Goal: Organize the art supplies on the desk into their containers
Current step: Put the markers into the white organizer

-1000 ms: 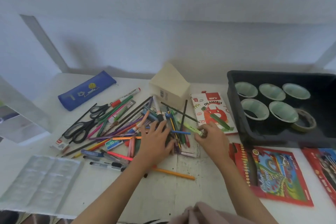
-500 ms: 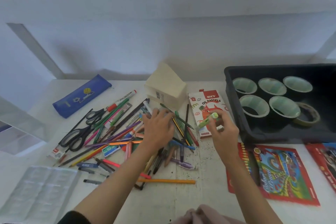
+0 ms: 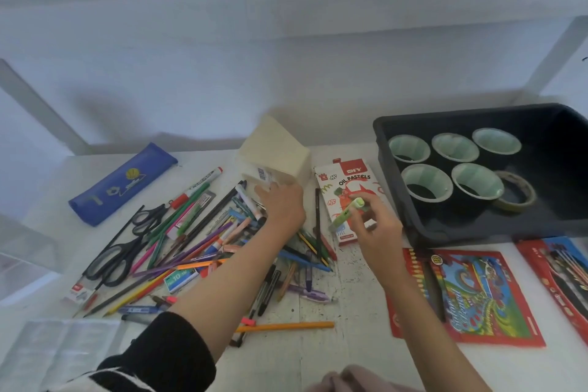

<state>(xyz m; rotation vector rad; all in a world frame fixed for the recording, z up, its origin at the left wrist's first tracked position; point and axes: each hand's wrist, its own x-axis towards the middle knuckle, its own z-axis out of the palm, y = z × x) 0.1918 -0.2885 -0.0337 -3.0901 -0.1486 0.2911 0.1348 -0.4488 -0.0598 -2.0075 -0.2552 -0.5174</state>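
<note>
Sorting is barely begun: pens and pencils (image 3: 197, 242) lie heaped left of centre. Left hand (image 3: 281, 205) reaches the cream box (image 3: 275, 157) at the far middle; its grip is hidden. Right hand (image 3: 374, 226) pinches a green highlighter (image 3: 346, 215) above the oil pastels box (image 3: 348, 197). Next, a container must be chosen. The black bin (image 3: 410, 216), holding 5 tape rolls (image 3: 426, 181), is cut off right.

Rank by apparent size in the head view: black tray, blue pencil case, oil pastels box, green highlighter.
1. black tray
2. blue pencil case and oil pastels box: too alike to rank
3. green highlighter, in the right hand
</note>
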